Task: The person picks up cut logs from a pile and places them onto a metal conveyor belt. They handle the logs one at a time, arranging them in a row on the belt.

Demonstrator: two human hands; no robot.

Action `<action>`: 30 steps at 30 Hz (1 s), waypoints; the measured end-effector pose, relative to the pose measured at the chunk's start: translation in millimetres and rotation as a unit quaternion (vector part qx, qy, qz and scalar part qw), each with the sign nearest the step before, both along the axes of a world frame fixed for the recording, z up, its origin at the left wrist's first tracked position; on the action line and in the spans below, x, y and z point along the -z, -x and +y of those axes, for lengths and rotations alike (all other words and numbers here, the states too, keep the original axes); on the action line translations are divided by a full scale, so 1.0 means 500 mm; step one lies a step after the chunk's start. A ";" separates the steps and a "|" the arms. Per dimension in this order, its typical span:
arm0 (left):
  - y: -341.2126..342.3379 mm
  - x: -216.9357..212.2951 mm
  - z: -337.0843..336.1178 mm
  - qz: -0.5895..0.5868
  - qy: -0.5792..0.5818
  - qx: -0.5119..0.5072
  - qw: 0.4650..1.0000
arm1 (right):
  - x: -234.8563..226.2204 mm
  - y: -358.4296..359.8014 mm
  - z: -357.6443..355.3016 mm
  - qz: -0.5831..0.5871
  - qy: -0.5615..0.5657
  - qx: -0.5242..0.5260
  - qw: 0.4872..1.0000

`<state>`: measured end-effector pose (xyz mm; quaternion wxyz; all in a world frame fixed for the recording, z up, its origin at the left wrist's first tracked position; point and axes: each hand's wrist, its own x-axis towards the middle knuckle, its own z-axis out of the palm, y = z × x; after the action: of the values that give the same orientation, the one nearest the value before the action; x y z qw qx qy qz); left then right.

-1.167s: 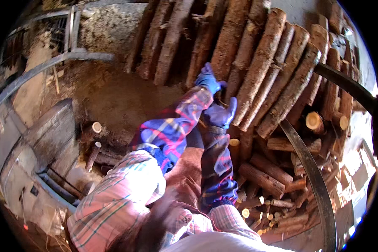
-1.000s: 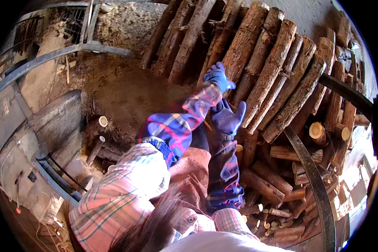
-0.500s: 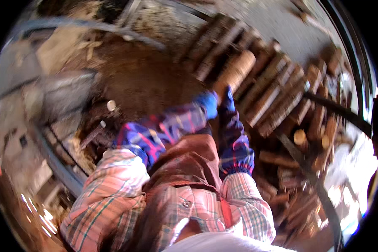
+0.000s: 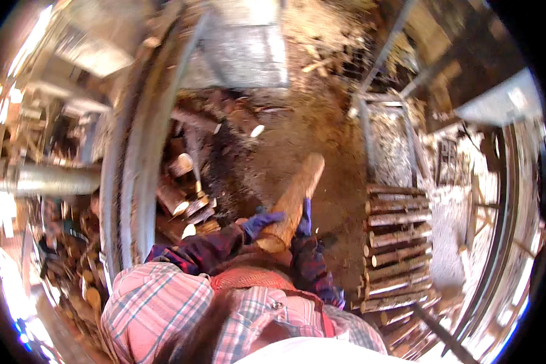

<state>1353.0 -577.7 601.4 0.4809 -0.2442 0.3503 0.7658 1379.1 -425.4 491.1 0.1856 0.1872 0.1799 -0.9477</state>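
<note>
A long, pale brown log [image 4: 301, 185] is held in front of my body, its near cut end close to my waist and its far end pointing ahead and slightly right. My left hand [image 4: 264, 224], in a blue glove, grips the log's left side near the close end. On its right side my right hand [image 4: 305, 218], also gloved in blue, presses against the wood. The fingertips under the log are hidden. Dark plaid sleeves cover both forearms.
On the right lies a row of stacked logs [image 4: 398, 242]. Loose logs [image 4: 179, 164] are scattered on the left beside a long metal beam [image 4: 141, 139]. A grey metal sheet [image 4: 236, 54] lies ahead, with brown dirt floor [image 4: 340, 176] around me.
My body has turned left, away from the log stack. The log, which lay over the stack in my hands, is now lifted clear of it, over the dirt floor.
</note>
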 end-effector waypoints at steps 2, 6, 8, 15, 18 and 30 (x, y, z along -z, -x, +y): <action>-0.003 -0.029 -0.151 0.133 0.061 -0.108 0.983 | -0.094 0.102 -0.156 0.111 -0.024 -0.082 0.990; 0.037 -0.309 -0.362 0.337 0.210 -0.227 0.889 | -0.347 0.292 -0.421 0.140 0.013 -0.201 0.969; 0.038 -0.376 -0.477 0.461 0.270 -0.274 0.800 | -0.470 0.327 -0.509 0.378 -0.151 -0.236 0.882; 0.264 -0.357 -0.931 0.596 0.578 -0.228 0.508 | -0.310 0.360 -0.506 0.425 -0.287 -0.243 0.824; 0.369 -0.241 -1.058 0.421 0.787 0.033 0.450 | -0.146 0.233 -0.382 0.151 -0.372 -0.278 0.873; 0.596 -0.089 -0.999 0.343 0.870 0.264 0.235 | 0.186 -0.451 0.252 -0.417 -0.362 0.172 0.816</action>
<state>1055.2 -1077.3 646.0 -0.0175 -0.1208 0.9782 -0.1682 1604.7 -299.5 397.9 -0.0041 0.6458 0.3803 -0.6620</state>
